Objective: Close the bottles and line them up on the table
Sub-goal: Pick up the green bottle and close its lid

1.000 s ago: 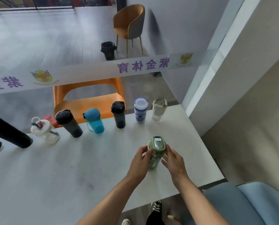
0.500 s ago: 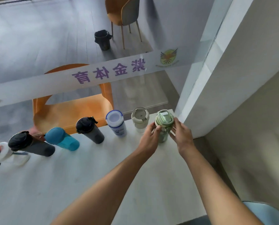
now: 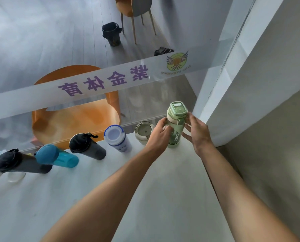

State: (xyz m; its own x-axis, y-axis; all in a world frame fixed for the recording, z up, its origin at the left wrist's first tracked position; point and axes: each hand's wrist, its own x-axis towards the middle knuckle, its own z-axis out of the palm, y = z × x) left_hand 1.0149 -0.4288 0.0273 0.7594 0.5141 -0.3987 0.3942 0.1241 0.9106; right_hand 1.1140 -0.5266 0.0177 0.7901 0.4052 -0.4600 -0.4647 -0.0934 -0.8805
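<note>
Both arms are reaching forward: left hand [image 3: 160,132] gripping the green bottle [image 3: 176,125], right hand [image 3: 197,132] cupping it open-fingered on the table [image 3: 110,189].

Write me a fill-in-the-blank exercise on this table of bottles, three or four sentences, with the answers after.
1. Both hands are around the ______ bottle at the right end of the row.
2. The bottle nearest it on the left, the beige cup, stands next to a white bottle with a ______ rim on its lid.
3. The left hand grips the bottle's body, while the right hand is on its ______ side.
4. Behind the glass stands an ______ chair.

Answers: green; blue; right; orange
</note>
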